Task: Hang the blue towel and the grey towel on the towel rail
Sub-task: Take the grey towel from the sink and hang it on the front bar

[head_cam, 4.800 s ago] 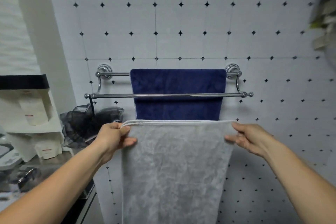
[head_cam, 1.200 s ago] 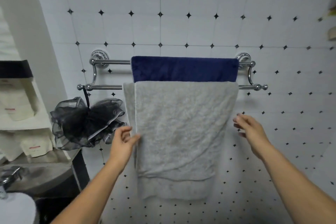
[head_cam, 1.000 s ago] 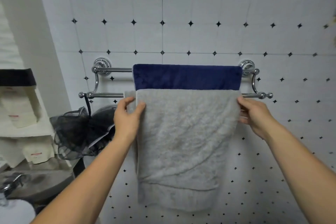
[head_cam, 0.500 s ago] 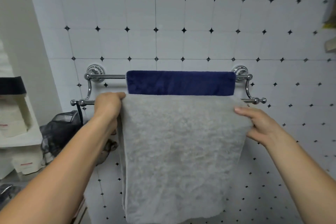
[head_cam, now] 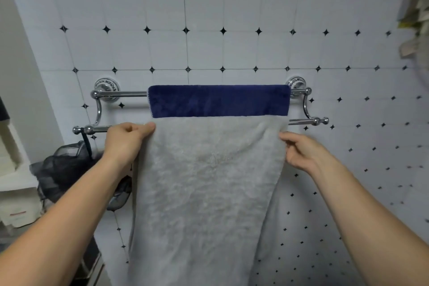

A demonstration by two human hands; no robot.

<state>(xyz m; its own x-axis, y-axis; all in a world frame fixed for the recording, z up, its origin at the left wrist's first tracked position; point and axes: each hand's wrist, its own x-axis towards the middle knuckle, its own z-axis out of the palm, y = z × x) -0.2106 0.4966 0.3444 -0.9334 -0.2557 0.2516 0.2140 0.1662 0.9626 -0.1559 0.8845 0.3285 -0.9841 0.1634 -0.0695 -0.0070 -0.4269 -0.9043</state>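
A wall point(head_cam: 209, 30) of white tiles with small black diamonds at the corners fills the view, with a bright patch of light mirrored at its top edge. A chrome rail point(head_cam: 120, 94) with two bars, one behind and higher, one in front and lower, is fixed to it on two round mounts. At the left a black mesh pouf point(head_cam: 65, 169) hangs by a cord from the front bar's end, and beside it stands a white shelf point(head_cam: 14, 169) with pale packs. Blurred things show at the far right edge. The blue towel point(head_cam: 218, 101) is draped over the back bar, spread flat between the mounts. The grey towel point(head_cam: 209, 181) hangs over the front bar, hiding the blue one's lower part and running down out of view. The left hand point(head_cam: 126, 141) is clenched on the grey towel's top left corner, thumb and curled fingers pinching the cloth right at the front bar. The right hand point(head_cam: 301, 153) sits just below the bar at the towel's right edge, fingers loosely bent, their tips touching the cloth; whether they nip it cannot be told
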